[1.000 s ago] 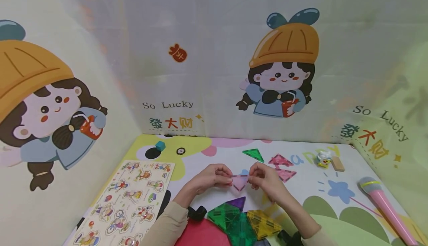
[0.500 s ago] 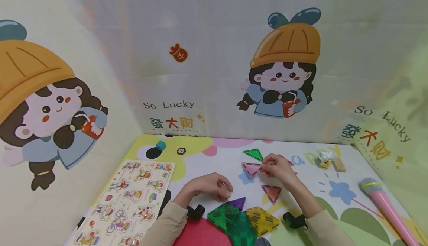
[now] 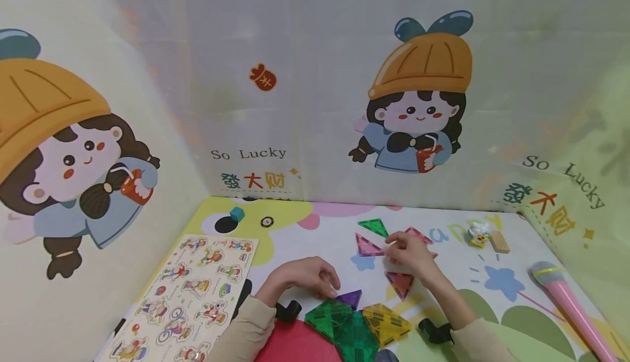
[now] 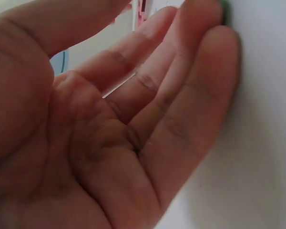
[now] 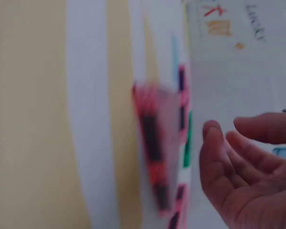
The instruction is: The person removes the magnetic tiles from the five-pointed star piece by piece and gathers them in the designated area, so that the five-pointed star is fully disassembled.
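Note:
My right hand (image 3: 407, 250) hovers beside a pink triangular magnetic tile (image 3: 368, 246), its fingertips right at the tile's right corner. In the right wrist view its thumb and fingers stand apart with nothing between them. Another pinkish-red triangle tile (image 3: 400, 284) lies just below this hand, and more pink tiles (image 3: 419, 234) are partly hidden behind it. My left hand (image 3: 307, 275) rests loosely curved and holds nothing, fingertips at the purple triangle tile (image 3: 350, 298). That tile borders the joined green tiles (image 3: 330, 318) and yellow tiles (image 3: 386, 323).
A green triangle tile (image 3: 373, 227) lies farther back. The wooden picture puzzle board (image 3: 184, 296) is at left, with a teal cube (image 3: 237, 214) beyond it. At right are a pink toy microphone (image 3: 566, 302), a small wooden block (image 3: 499, 241) and a chick-like toy figure (image 3: 477, 233).
Both hands held a pink tile between them; they have since parted. The right hand went right and back, and the tile beside it turned slightly. The left hand came down near the purple tile.

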Demonstrator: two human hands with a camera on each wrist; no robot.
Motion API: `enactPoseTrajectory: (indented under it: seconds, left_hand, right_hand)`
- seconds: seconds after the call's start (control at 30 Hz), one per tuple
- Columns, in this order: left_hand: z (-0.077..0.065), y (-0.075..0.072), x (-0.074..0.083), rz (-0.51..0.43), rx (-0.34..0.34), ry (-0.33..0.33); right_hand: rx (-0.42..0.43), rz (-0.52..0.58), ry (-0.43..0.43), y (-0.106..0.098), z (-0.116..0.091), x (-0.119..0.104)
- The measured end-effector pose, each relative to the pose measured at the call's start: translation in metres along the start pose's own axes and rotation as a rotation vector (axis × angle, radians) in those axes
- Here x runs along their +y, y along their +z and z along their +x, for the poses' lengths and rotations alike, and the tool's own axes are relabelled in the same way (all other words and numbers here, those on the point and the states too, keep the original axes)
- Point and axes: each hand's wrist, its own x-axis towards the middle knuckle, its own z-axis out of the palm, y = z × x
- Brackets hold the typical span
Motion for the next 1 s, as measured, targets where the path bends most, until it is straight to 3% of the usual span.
enactPoseTrajectory:
  seconds: [0.07,0.23,0.33,0.47,0.7,1.0]
  left_hand:
    - [-0.002,-0.001,0.0,-0.003,-0.002,-0.017]
    - [-0.005,-0.003,0.002,-0.021,0.008,-0.06]
    - [-0.005,-0.002,0.003,-0.023,0.017,-0.067]
    - [-0.004,0.002,0.003,-0.055,0.017,-0.074]
    - [-0.001,0.008,0.0,-0.06,0.015,-0.073]
    - [-0.001,0.006,0.003,-0.06,0.017,-0.063]
  right_hand:
    - [-0.085,-0.022,-0.039,0.004,-0.008,-0.006]
    - [-0.467,-0.031,-0.148,0.02,-0.027,-0.026]
    - [-0.58,-0.051,-0.204,0.029,-0.034,-0.033]
    - [-0.581,-0.022,-0.183,0.038,-0.043,-0.032]
    - [-0.563,0.131,-0.108,0.047,-0.054,-0.024]
    - [-0.507,0.331,-0.043,0.049,-0.057,-0.029]
